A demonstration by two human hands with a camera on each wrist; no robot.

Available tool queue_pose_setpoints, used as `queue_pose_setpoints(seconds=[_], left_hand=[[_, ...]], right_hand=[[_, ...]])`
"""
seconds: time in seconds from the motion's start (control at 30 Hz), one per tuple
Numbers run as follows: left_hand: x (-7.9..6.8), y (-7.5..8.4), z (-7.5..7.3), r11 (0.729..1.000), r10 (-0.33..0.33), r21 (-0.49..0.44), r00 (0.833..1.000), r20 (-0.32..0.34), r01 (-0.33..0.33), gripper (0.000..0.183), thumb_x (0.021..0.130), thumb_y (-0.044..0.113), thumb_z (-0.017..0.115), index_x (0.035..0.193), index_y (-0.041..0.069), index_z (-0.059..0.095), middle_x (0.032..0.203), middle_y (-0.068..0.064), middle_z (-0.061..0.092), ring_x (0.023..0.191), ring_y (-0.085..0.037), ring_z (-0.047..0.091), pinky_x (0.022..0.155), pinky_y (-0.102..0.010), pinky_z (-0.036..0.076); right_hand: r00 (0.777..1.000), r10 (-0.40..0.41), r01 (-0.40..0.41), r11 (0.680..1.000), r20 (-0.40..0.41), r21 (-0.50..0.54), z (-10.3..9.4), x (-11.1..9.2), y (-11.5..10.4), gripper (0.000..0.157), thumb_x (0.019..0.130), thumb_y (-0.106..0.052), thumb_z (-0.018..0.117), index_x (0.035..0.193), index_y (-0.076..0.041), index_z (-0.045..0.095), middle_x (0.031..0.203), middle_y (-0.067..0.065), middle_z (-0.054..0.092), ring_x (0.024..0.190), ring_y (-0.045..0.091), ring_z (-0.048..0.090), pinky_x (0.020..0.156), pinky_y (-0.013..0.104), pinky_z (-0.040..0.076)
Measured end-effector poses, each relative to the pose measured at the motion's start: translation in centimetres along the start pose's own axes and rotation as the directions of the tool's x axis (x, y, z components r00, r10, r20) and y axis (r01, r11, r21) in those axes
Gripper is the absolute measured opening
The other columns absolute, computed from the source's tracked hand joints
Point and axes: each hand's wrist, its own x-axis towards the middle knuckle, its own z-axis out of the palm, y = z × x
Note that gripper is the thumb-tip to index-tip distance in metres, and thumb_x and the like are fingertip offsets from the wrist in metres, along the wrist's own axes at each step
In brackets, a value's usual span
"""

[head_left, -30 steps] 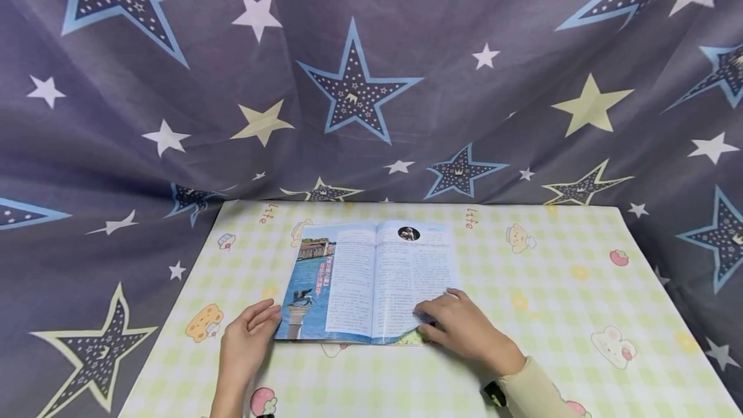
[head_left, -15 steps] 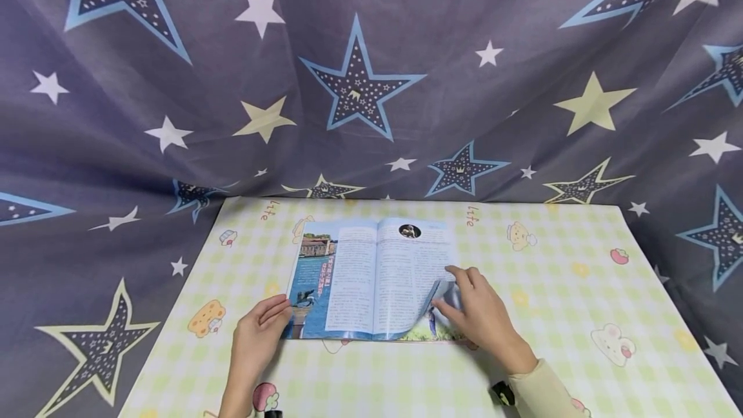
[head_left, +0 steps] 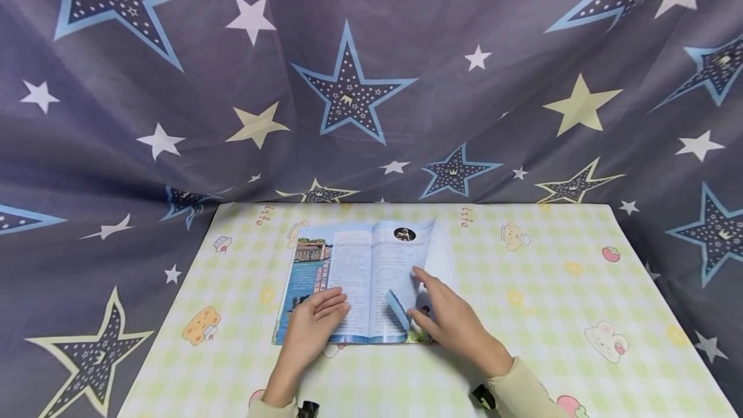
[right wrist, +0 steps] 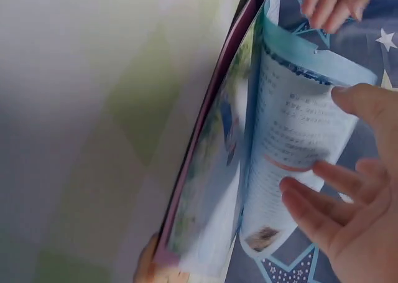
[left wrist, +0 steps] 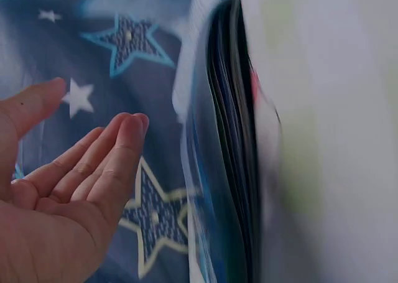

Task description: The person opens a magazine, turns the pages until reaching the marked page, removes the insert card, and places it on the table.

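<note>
A magazine (head_left: 353, 276) lies spread on the table, with a blue seaside photo along its left side. One right-hand page (head_left: 399, 309) is lifted and curls leftward, its printed underside showing in the right wrist view. My right hand (head_left: 458, 328) is against this page; the fingers (right wrist: 311, 211) and thumb lie along its underside, fairly straight. Over the left page is my left hand (head_left: 316, 324), its fingers extended and loosely together. The left wrist view has that hand (left wrist: 81, 183) held apart from the magazine's edge (left wrist: 233, 140), with nothing in its grasp.
A green-and-white checked cloth (head_left: 522, 302) with cartoon prints covers the table. Behind and at both sides hangs a dark curtain (head_left: 406, 11) patterned with stars. Black wrist straps (head_left: 483, 397) show near both sleeves.
The page at my right hand has risen from a turned-up corner to a leaf curling leftward, and that hand has shifted left. My left hand has moved right from the magazine's left edge.
</note>
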Motion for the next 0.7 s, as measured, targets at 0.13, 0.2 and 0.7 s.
queue_pose_setpoints(seconds=[0.13,0.2,0.7], left_hand=[[0.2,0.8,1.8,0.999,0.026,-0.03,0.996,0.087,-0.023,0.05,0.091,0.03,0.076,0.13,0.002,0.064,0.12,-0.016,0.069,0.108,-0.026,0.068,0.088,-0.026,0.056],[0.3,0.9,2.5,1.0,0.026,-0.003,0.993,0.114,-0.026,0.05,0.091,0.034,0.075,0.13,0.006,0.065,0.12,-0.017,0.069,0.108,-0.027,0.068,0.087,-0.029,0.058],[0.7,-0.5,1.1,0.995,0.011,0.1,0.999,-0.047,-0.006,0.042,0.093,0.014,0.073,0.126,-0.009,0.062,0.106,-0.025,0.071,0.086,-0.025,0.074,0.07,-0.029,0.061]], right_hand=[[0.997,-0.032,0.025,0.995,0.076,0.094,0.4,0.3,-0.6,0.07,0.095,-0.024,0.072,0.153,-0.009,0.036,0.147,0.01,0.05,0.132,0.022,0.049,0.105,0.04,0.047],[0.994,-0.062,0.05,0.99,0.09,0.129,0.6,0.4,-0.9,0.067,0.095,-0.022,0.071,0.152,-0.007,0.038,0.148,0.011,0.048,0.133,0.022,0.048,0.107,0.041,0.045],[0.984,-0.037,0.019,0.994,0.172,0.107,0.4,0.2,-0.7,0.076,0.09,-0.027,0.077,0.151,-0.005,0.038,0.149,0.013,0.046,0.137,0.025,0.043,0.113,0.041,0.038]])
